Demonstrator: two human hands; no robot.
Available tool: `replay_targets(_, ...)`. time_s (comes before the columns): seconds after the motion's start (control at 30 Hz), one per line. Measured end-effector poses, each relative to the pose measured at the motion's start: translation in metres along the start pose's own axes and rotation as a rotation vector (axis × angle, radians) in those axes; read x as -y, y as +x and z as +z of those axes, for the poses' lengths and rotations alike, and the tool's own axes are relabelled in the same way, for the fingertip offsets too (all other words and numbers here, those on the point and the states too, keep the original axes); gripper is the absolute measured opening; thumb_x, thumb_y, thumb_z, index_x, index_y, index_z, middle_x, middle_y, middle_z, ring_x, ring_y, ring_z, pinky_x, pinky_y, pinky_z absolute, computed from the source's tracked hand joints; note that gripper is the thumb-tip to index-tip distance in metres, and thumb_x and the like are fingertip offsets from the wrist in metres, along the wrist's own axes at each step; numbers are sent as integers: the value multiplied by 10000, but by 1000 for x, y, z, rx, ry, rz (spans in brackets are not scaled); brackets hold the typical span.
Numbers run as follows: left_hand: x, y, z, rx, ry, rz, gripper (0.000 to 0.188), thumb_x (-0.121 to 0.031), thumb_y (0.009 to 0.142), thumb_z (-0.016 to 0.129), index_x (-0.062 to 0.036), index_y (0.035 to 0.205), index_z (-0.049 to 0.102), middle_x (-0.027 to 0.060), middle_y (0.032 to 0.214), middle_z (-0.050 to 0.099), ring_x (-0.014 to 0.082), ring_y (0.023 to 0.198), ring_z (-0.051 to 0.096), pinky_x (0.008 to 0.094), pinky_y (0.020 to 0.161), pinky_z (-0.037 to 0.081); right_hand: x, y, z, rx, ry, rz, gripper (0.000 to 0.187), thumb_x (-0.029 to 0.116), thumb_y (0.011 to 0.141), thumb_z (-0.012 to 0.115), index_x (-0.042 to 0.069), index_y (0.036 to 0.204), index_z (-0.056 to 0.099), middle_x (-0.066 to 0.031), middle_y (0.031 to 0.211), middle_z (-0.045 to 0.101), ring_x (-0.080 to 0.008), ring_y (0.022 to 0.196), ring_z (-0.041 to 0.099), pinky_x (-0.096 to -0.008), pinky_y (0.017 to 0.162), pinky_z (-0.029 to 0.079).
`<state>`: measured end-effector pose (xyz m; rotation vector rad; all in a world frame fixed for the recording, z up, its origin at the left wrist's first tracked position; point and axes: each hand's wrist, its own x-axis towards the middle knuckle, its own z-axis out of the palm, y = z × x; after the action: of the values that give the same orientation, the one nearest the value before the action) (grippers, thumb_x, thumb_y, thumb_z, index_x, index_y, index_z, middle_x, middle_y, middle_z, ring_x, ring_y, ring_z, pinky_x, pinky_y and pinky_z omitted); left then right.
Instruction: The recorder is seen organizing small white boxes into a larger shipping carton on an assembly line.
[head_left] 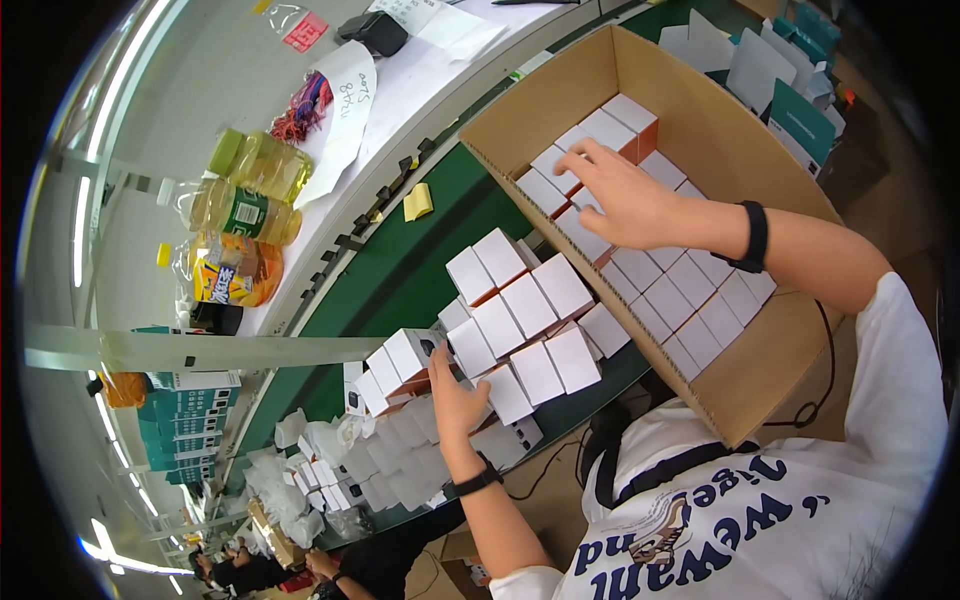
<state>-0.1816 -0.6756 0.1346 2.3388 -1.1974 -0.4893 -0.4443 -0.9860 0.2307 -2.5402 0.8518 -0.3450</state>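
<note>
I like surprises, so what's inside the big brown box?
Rows of white boxes sit inside the brown box, some showing orange sides. The right hand hides part of them. The white boxes' contents, and anything beneath them, can't be seen.

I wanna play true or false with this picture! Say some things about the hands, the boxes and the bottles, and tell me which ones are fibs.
1. The right hand is over the big open cardboard box. True.
2. The left hand is inside that box too. False: it is outside, by the small white boxes on the green tabletop.
3. Both wrists wear black bands. True.
4. The cardboard box is filled with bottles. False: it holds small white boxes.
5. The bottle with the green cap has yellowish liquid in it. True.
6. The yellow paper is in the cardboard box. False: it is on the green tabletop.
</note>
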Motion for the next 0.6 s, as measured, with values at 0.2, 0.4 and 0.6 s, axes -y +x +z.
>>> replay_targets(0.2,41,54,13,240,-3,227,1039,-270,666,904,-27,1520,365,270,1540,376,424,1427,385,460,1176,366,164,-39,7,550,-104,-156,419,152,861,644,-30,1233,574,-213,1189,603,-391,1088,644,-485,923,543)
replay_targets(0.4,15,59,6,319,74,249,973,-299,644,925,-59,1443,424,243,1501,401,445,1346,417,500,1129,408,159,-57,80,1016,-523,23,499,222,877,678,-56,1271,548,-283,1280,558,-457,1080,637,-494,906,560)
replay_targets(0.6,-3,5,-17,107,-26,394,955,-353,610,955,-7,1367,489,276,1414,424,458,1298,427,515,1094,392,202,-105,38,685,-85,286,677,346,892,710,-37,1371,422,-314,1378,446,-502,1125,597,-550,945,532)
